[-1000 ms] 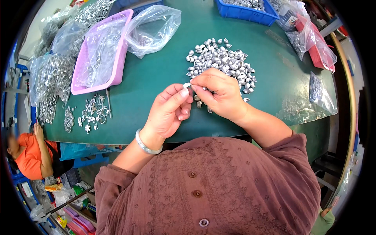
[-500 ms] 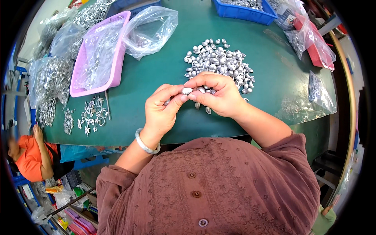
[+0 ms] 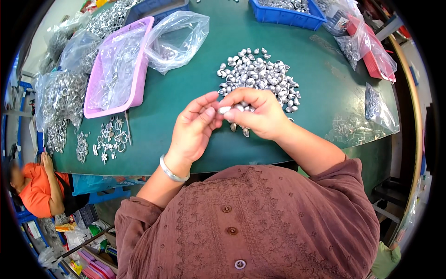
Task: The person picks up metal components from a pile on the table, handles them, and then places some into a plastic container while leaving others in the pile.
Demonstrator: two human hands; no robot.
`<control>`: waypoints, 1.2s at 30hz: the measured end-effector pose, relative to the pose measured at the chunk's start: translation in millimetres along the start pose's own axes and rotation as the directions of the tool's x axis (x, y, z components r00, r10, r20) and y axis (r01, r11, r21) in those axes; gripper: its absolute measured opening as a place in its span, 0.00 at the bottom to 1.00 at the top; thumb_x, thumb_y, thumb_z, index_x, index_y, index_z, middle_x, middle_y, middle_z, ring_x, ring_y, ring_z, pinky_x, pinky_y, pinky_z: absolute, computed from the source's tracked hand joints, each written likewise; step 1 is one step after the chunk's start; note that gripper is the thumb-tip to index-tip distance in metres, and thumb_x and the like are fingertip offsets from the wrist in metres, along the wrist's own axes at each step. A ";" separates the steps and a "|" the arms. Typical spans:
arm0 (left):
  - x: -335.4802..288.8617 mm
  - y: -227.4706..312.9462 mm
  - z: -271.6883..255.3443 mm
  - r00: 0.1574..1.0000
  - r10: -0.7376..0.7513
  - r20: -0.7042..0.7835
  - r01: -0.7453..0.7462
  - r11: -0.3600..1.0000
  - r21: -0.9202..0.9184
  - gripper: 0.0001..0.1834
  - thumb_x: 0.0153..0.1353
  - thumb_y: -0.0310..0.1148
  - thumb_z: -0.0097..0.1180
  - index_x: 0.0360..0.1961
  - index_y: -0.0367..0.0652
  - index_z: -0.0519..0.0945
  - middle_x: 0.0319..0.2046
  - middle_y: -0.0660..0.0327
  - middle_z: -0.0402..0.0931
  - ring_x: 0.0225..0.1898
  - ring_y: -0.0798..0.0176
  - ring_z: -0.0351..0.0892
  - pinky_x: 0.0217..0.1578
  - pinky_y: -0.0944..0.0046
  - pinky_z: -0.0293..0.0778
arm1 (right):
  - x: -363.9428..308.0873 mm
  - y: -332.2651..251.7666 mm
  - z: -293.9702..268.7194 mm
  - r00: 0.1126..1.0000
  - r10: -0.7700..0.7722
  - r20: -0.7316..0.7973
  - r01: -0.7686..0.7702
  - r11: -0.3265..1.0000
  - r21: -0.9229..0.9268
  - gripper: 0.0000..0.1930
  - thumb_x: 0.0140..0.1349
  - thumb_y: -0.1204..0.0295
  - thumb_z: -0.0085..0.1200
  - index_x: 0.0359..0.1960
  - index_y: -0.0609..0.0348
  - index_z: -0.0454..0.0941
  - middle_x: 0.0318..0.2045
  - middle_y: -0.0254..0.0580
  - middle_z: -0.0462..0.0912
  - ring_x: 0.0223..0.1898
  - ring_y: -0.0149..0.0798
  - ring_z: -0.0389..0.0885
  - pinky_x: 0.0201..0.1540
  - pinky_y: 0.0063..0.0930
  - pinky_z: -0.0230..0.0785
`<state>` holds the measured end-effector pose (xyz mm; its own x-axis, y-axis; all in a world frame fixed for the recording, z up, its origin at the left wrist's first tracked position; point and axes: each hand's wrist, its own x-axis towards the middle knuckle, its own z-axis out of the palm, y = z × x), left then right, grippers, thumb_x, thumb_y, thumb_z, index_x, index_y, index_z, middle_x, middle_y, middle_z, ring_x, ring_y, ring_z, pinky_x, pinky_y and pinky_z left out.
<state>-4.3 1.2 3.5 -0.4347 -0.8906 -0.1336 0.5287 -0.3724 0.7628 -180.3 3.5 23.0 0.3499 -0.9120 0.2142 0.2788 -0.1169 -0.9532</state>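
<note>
Between the thumb and forefinger of my right hand (image 3: 260,114) is a small silver shell-shaped metal piece (image 3: 224,110), held just in front of the pile. My left hand (image 3: 197,123) is close beside it on the left, its fingers curled and its thumb drawn in against them. Whatever may be inside those fingers is hidden. A loose pile of silver shell-shaped pieces (image 3: 267,74) is spread on the green table (image 3: 186,86) behind and under my right hand. Several pieces show just below that hand.
To the left stand a pink basket (image 3: 139,88) with bagged parts, an open clear bag (image 3: 186,42) and small metal rings and charms (image 3: 111,139). A blue tray (image 3: 288,15) is at the back, a red basket (image 3: 371,56) at right. A person in orange (image 3: 39,190) is at far left.
My left hand has let go of the shell-shaped piece and drawn slightly left, its forefinger lifting off. My right hand keeps the piece in nearly the same place.
</note>
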 end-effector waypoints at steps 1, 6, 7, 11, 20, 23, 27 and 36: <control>1.2 0.8 -1.3 0.999 -0.038 0.026 0.042 0.981 -0.189 0.18 0.59 0.26 0.44 0.52 0.37 0.65 0.44 0.54 0.71 0.44 0.63 0.72 0.46 0.67 0.69 | 0.2 -3.5 -1.3 0.992 0.127 -0.011 -0.123 0.976 0.179 0.06 0.54 0.75 0.53 0.33 0.62 0.73 0.25 0.38 0.76 0.21 0.27 0.71 0.22 0.16 0.62; 2.6 4.9 2.9 0.987 -0.105 0.120 0.149 0.876 -0.458 0.24 0.58 0.26 0.39 0.57 0.35 0.57 0.55 0.47 0.60 0.58 0.51 0.58 0.59 0.54 0.55 | 6.2 -5.6 -10.2 0.968 0.241 0.067 -0.227 0.732 0.643 0.06 0.56 0.70 0.50 0.27 0.58 0.68 0.25 0.39 0.76 0.16 0.25 0.67 0.13 0.15 0.55; 2.3 4.9 5.0 0.984 -0.109 0.138 0.163 0.860 -0.483 0.25 0.57 0.25 0.38 0.58 0.34 0.55 0.55 0.46 0.59 0.58 0.51 0.58 0.59 0.53 0.54 | 5.6 -4.2 -10.7 0.966 0.246 0.074 -0.238 0.748 0.620 0.06 0.55 0.70 0.50 0.28 0.58 0.69 0.26 0.40 0.76 0.17 0.26 0.69 0.14 0.15 0.56; 1.9 4.6 5.7 0.971 -0.126 0.204 0.219 0.814 -0.538 0.29 0.52 0.23 0.38 0.59 0.34 0.54 0.57 0.47 0.57 0.59 0.52 0.57 0.60 0.54 0.53 | 4.1 -5.4 -4.9 0.954 0.291 0.065 -0.298 0.927 0.226 0.05 0.54 0.73 0.51 0.31 0.60 0.73 0.29 0.40 0.77 0.23 0.28 0.75 0.20 0.17 0.62; 1.6 -0.7 7.1 0.969 -0.187 0.161 0.243 0.829 -0.503 0.30 0.51 0.22 0.36 0.59 0.32 0.54 0.55 0.47 0.60 0.56 0.53 0.61 0.58 0.55 0.55 | -0.4 4.8 1.0 0.980 -0.104 0.171 0.195 0.688 -0.699 0.12 0.46 0.79 0.56 0.36 0.60 0.77 0.31 0.42 0.78 0.33 0.40 0.77 0.34 0.27 0.70; 1.8 0.5 4.3 0.967 -0.157 0.200 0.237 0.842 -0.484 0.29 0.52 0.23 0.37 0.59 0.32 0.54 0.54 0.46 0.61 0.55 0.53 0.61 0.58 0.55 0.55 | 1.3 5.1 -0.4 0.976 -0.128 0.176 0.212 0.744 -0.633 0.11 0.46 0.79 0.56 0.34 0.59 0.78 0.31 0.41 0.79 0.33 0.39 0.77 0.34 0.27 0.70; 2.3 2.5 13.5 0.980 -0.196 0.013 0.183 0.886 -0.425 0.23 0.57 0.30 0.37 0.54 0.32 0.60 0.47 0.50 0.67 0.49 0.57 0.67 0.52 0.59 0.62 | 2.0 4.6 -0.2 0.972 -0.185 0.143 0.233 0.754 -0.614 0.09 0.47 0.76 0.56 0.32 0.56 0.78 0.28 0.40 0.78 0.30 0.40 0.77 0.32 0.27 0.70; -0.1 9.6 -4.3 0.962 -0.265 0.057 0.270 0.922 -0.276 0.16 0.60 0.33 0.42 0.47 0.36 0.66 0.37 0.59 0.70 0.32 0.68 0.70 0.36 0.69 0.69 | 0.6 -1.1 -2.6 0.997 -0.075 0.037 0.082 0.826 -0.557 0.08 0.50 0.75 0.55 0.33 0.59 0.78 0.26 0.39 0.78 0.25 0.32 0.77 0.27 0.23 0.69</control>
<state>4.0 -3.3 8.1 -0.5999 -0.7436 -0.2952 0.5714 -0.6565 0.4925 -182.7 2.1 23.6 0.3606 -0.8857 0.2923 -0.2394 -0.3908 -0.8888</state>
